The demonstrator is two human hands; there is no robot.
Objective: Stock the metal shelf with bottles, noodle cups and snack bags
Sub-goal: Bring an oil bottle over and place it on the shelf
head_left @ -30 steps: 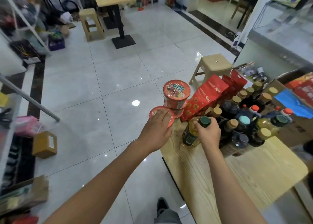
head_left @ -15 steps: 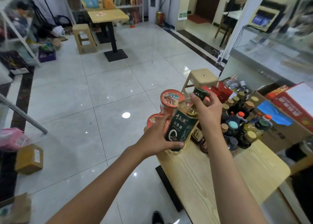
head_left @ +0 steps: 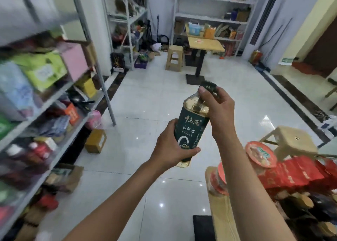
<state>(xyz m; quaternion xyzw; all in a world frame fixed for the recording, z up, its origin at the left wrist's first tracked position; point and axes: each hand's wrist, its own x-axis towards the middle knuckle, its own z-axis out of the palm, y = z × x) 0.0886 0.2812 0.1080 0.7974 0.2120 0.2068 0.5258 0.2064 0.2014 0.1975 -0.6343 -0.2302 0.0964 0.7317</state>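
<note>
A white tiled floor (head_left: 145, 98) fills the middle of the view, glossy with spots of reflected light; along its left side runs a grey metal shelf (head_left: 102, 62), its tiers crowded with boxes and packets that are too blurred to tell apart; further shelving (head_left: 213, 18) lines the far wall, loaded with books and cartons; before it stand a small wooden table (head_left: 205, 44) on a black pedestal and a tan stool (head_left: 175, 58); at the lower right the wooden worktop (head_left: 221, 215) shows its near corner, carrying red snack bags (head_left: 299, 173), two red-lidded noodle cups (head_left: 259, 154), one stacked higher than the other, and a cluster of dark bottles (head_left: 308, 206) at the frame's edge; a second tan stool (head_left: 290, 142) sits just behind the cups; a yellow cardboard box (head_left: 95, 140) rests on the floor near the shelf's foot.

Both hands are raised over the floor, between the shelf and the worktop, holding one oil bottle (head_left: 191, 129) with a dark green label and pale yellow oil, tilted slightly with its top leaning right; the left hand (head_left: 171, 149) wraps around the lower part of the bottle, thumb across the label's base; the right hand (head_left: 217, 106) pinches the neck just below the dark green cap (head_left: 208, 86), fingers curled about it.
</note>
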